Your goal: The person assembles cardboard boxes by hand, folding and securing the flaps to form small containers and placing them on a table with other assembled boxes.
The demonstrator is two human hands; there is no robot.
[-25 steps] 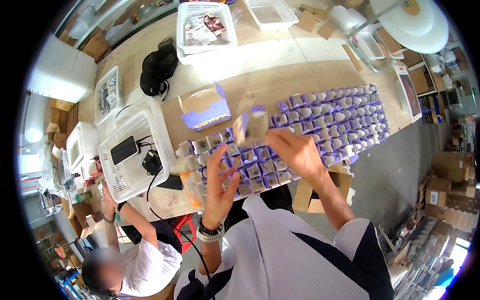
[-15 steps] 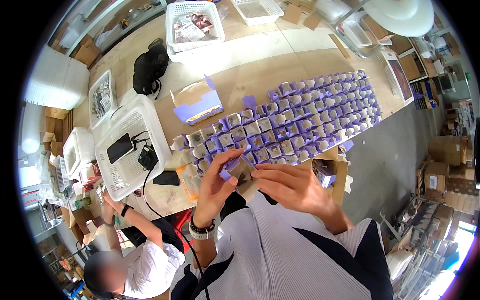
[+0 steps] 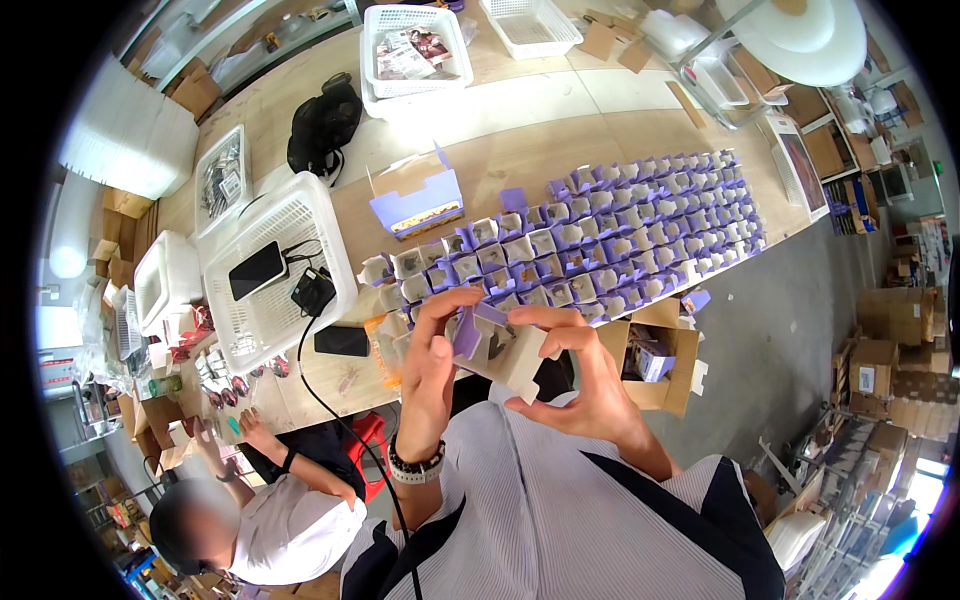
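In front of my chest, both hands hold a small purple-and-white carton point(image 3: 515, 366) with its flaps open; something dark shows inside. My left hand point(image 3: 430, 375) grips its purple flap side, fingers over the top edge and thumb at the near side. On the other side, my right hand point(image 3: 598, 398) has its forefinger on the upper edge and its thumb by the lower white flaps. Just beyond my hands, several long rows of similar open cartons point(image 3: 600, 235) stand packed together, some with grey contents. A larger open purple box point(image 3: 425, 203) sits behind their left end.
Left of the rows, a white basket point(image 3: 345, 285) holds a phone point(image 3: 257, 270) and a black cabled device point(image 3: 313, 292). A dark flat object point(image 3: 341, 341) lies nearby. An open cardboard box point(image 3: 683, 375) is below the table's right edge. A co-worker point(image 3: 300, 525) works at lower left.
The carton has tilted, so its white side and lower flaps now show. My right hand has opened out from close-set fingers to a forefinger-and-thumb span. The view has shifted slightly.
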